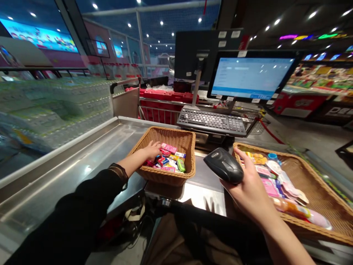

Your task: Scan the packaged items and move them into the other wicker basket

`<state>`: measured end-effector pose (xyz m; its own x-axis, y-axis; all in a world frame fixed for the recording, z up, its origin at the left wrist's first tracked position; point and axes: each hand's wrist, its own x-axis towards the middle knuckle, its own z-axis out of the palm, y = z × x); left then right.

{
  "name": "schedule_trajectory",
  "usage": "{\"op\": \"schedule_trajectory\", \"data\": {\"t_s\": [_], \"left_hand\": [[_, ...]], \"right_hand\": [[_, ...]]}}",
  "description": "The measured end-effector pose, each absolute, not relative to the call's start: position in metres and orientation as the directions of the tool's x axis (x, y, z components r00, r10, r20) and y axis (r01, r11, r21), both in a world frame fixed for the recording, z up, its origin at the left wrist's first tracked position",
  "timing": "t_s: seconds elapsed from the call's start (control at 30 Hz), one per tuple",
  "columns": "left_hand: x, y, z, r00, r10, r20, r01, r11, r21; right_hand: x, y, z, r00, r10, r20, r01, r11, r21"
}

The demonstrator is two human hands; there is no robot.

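Observation:
My left hand (152,150) reaches into the left wicker basket (190,147), its fingers spread at the left side of a pile of small colourful packets (167,158). Nothing shows lifted in it, though the pile partly hides the fingertips. On the right side of that pile lies a green packet (181,165). Wrapped in my right hand (250,184) is a black barcode scanner (224,165), held above the metal counter between the two baskets. Behind this hand sits the larger wicker basket (317,184), holding several packets and a bottle-like item (295,209).
A black keyboard (211,121) and a lit monitor (252,77) stand behind the baskets. The steel counter (91,162) has a raised rim on the left. Beyond it are stacked bottle packs (55,106) and a cart with red crates (165,95).

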<state>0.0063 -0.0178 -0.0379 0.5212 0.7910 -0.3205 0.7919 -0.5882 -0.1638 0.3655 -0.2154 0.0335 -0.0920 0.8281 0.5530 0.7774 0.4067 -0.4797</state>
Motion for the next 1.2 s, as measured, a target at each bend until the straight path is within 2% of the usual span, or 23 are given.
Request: {"op": "schedule_trajectory", "data": {"t_s": [0.23, 0.5, 0.73, 0.87, 1.03, 1.2], "left_hand": [[0.006, -0.008, -0.066, 0.586, 0.769, -0.257, 0.737, -0.637, -0.226], [0.018, -0.017, -0.047, 0.62, 0.727, -0.297, 0.69, -0.685, -0.235], [0.024, -0.02, -0.036, 0.564, 0.818, -0.112, 0.809, -0.574, -0.126], [0.023, -0.02, -0.027, 0.538, 0.839, 0.084, 0.843, -0.534, -0.069], [0.041, -0.044, 0.012, 0.595, 0.73, 0.336, 0.793, -0.601, -0.099], [0.083, -0.069, 0.046, 0.673, 0.604, 0.427, 0.719, -0.668, -0.189]], "right_hand": [[0.364, -0.213, 0.028, -0.096, 0.821, 0.564, 0.782, 0.413, -0.468], [0.373, -0.221, 0.036, -0.041, 0.858, 0.511, 0.77, 0.354, -0.531], [0.381, -0.228, 0.039, 0.011, 0.862, 0.507, 0.774, 0.313, -0.55], [0.382, -0.229, 0.038, 0.022, 0.865, 0.502, 0.777, 0.301, -0.553], [0.377, -0.233, 0.035, 0.038, 0.862, 0.505, 0.748, 0.31, -0.586], [0.373, -0.24, 0.039, 0.013, 0.84, 0.542, 0.753, 0.348, -0.558]]}}
